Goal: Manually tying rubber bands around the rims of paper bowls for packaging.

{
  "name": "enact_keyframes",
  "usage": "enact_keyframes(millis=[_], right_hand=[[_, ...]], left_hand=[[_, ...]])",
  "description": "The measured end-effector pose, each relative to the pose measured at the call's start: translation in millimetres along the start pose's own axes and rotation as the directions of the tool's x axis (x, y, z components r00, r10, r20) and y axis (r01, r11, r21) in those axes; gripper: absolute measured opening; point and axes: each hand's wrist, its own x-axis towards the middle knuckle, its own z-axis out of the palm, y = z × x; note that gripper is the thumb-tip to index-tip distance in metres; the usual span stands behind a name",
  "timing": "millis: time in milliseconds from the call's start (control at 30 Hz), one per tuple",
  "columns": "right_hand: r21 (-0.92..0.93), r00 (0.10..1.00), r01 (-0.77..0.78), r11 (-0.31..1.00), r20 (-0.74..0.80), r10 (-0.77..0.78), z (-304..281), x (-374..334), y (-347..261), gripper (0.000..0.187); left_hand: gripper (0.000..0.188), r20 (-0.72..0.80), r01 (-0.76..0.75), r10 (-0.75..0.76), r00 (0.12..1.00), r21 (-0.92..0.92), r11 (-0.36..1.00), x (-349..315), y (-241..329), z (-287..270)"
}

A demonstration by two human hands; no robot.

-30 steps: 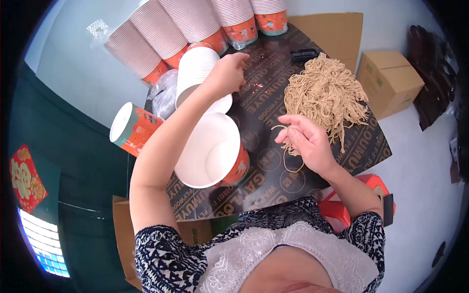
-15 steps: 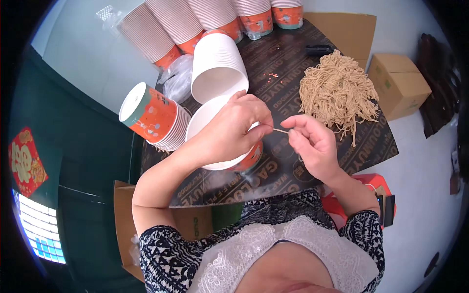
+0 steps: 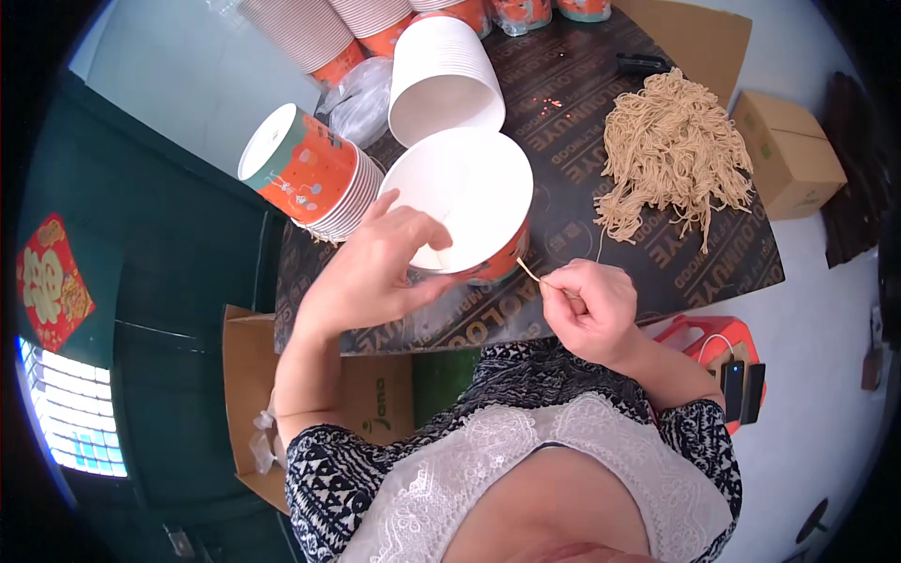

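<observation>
left hand curled round rim of open paper bucket, thumb inside the white wall, fingers outside, tilting it on the dark board near the front edge. right hand pinching a thin tan string just beside the bucket's lower rim. bucket likely light, thin-walled, easily crushed: best held at the stiffer rolled rim. string limp, slippery: fingertip pinch close to its end. string bundle well apart.
</observation>
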Motion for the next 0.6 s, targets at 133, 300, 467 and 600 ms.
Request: enact_keyframes(millis=[133, 300, 467, 600], right_hand=[[-0.025, 0.998, 0.06, 0.998, 0.007, -0.06, 9, -5, 2, 0.019], [-0.015, 1.0, 0.025, 1.0, 0.018, -0.025, 14, -4, 0, 0.019], [0.0, 0.999, 0.021, 1.0, 0.037, -0.02, 19, -4, 1, 0.02], [0.001, 0.999, 0.026, 1.0, 0.046, -0.026, 20, -2, 3, 0.02]], left_hand=[[0.015, -0.035, 0.083, -0.085, 0.996, -0.064, 0.994, -15, -4, 18], [0.013, -0.106, 0.057, -0.067, 0.992, -0.088, 0.994, -15, 0, 25], [0.013, -0.127, 0.06, -0.073, 0.989, -0.1, 0.993, -15, 1, 26], [0.014, -0.121, 0.074, -0.086, 0.989, -0.101, 0.992, -17, 0, 26]])
